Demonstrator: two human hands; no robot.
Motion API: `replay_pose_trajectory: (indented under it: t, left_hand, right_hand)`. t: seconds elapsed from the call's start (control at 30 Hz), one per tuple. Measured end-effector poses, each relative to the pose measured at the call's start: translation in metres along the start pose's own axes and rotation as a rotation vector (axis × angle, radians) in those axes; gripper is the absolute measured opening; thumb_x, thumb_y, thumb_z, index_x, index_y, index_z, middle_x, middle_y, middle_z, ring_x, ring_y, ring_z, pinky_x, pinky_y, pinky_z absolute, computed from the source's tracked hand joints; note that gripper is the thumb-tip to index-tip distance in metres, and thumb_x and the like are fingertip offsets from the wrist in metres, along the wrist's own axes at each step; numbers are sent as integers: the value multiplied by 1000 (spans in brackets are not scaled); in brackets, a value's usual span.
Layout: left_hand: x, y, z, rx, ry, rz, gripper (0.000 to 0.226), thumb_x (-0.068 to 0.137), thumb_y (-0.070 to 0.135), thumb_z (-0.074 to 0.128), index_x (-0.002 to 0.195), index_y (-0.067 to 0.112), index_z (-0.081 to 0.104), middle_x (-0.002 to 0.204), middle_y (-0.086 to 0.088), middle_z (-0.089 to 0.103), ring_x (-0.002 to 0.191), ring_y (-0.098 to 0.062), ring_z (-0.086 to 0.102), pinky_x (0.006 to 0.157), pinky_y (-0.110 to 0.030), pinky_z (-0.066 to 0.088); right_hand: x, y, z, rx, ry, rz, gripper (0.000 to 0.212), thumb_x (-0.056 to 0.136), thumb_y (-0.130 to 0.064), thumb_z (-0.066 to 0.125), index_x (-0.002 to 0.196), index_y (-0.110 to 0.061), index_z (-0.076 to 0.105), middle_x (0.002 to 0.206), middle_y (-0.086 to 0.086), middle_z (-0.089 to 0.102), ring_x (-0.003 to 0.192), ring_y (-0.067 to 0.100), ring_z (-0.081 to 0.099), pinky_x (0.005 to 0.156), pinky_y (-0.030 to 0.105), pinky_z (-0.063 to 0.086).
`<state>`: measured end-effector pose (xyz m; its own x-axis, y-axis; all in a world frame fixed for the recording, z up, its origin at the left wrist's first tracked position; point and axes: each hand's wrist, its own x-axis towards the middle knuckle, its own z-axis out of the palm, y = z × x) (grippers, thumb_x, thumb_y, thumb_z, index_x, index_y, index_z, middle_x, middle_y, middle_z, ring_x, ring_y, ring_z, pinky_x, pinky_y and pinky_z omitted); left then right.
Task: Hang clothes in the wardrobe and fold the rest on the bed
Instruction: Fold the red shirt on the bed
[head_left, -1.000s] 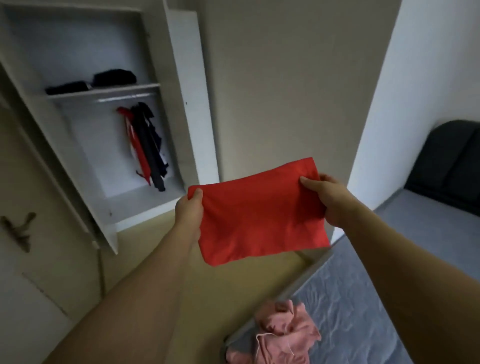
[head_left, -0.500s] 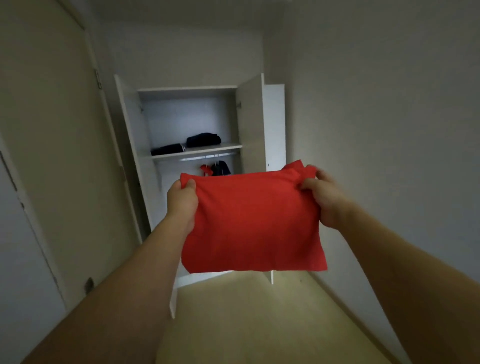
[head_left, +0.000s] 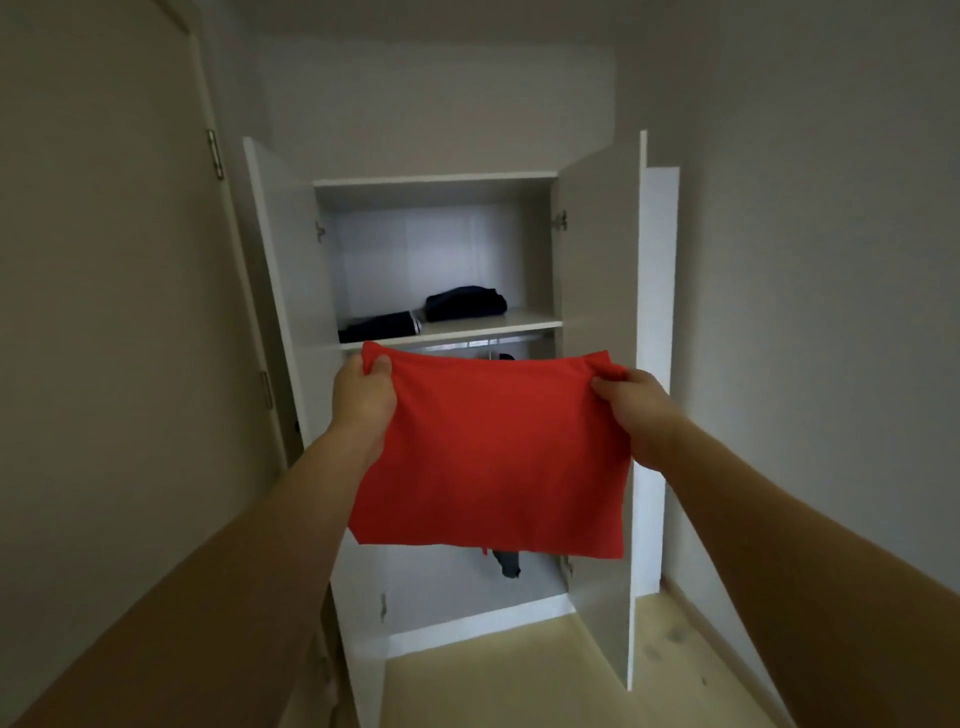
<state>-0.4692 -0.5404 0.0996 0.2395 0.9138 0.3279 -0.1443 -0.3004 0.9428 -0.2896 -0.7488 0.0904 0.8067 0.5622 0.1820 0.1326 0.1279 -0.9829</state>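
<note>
Both hands hold a folded red garment (head_left: 488, 457) up before the open wardrobe (head_left: 597, 291): the left hand (head_left: 363, 395) pinches its top left corner, the right hand (head_left: 631, 402) its top right. Two dark folded garments (head_left: 465, 304) lie on the shelf (head_left: 498, 325) behind. No label or writing is readable on any of them.

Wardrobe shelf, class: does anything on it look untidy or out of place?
Nothing stands out. Two dark folded garments, one flat and one bulkier, lie neatly on the shelf, apart from each other. The folded red cloth hides most of the rail below.
</note>
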Motion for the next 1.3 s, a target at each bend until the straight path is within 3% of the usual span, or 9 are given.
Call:
replay_pose_trajectory:
  t: [0.07,0.17,0.3,0.37,0.53,0.8,0.97,1.2,1.3]
  left_hand:
    - [50,-22,13,-9,1,-4,25,100,29,44,116,16,59,101,-5,65,87,-20,61,75,-34,51]
    - [127,-52,33,13,-22,-28,23,100,27,44,110,13,59,106,-12,64,95,-29,61,89,-44,52]
    - [245,-72,64,29,-16,10,20,99,21,43,85,16,57,88,-8,60,81,-23,57,77,-35,49]
    - [300,-81,88,79,-11,29,24,99,22,43,82,15,58,84,-7,59,74,-21,55,71,-31,46]
    - [412,-129,158,189,-73,-15,30,99,21,42,99,1,63,94,-21,61,78,-24,53,71,-32,43]
    - [591,-188,269,426,-43,31,24,95,10,44,93,-7,60,109,-28,62,90,-31,59,77,-35,47]
    - [695,-193,334,457,10,69,22,94,10,43,73,3,47,104,-24,62,90,-34,60,71,-35,46]
    - [817,-239,388,611,84,67,32,94,8,43,62,12,38,105,-24,62,70,-26,53,67,-30,39]
    - [851,-277,400,707,91,57,31,98,9,40,66,10,40,115,-25,60,96,-36,60,72,-31,41]
  right_hand:
    - [54,14,30,-46,41,-60,28,98,-15,46,123,-13,57,110,17,64,92,26,61,80,36,49]
    - [135,33,73,-192,92,-162,28,99,-20,40,122,-11,54,90,8,60,71,14,51,63,27,40]
    - [248,38,125,-269,145,-223,31,101,-22,36,123,-8,53,96,17,60,66,12,45,65,32,44]
    - [299,39,142,-318,185,-255,33,101,-22,36,127,-10,53,99,13,59,71,15,49,62,29,41]
    - [434,54,162,-425,258,-283,34,101,-25,37,124,-5,53,118,19,60,108,36,55,83,34,40]
    - [682,98,194,-405,207,-375,18,99,-28,40,96,-17,53,93,8,59,90,29,56,72,30,35]
    - [821,92,219,-372,171,-316,33,100,-26,41,122,-8,55,118,17,60,104,33,56,78,29,37]
    - [956,115,268,-562,167,-303,36,100,-27,40,128,-9,51,125,20,57,113,39,54,91,39,42]
    - [994,147,296,-660,172,-285,34,101,-28,35,122,-5,50,123,21,57,112,40,54,91,41,42]
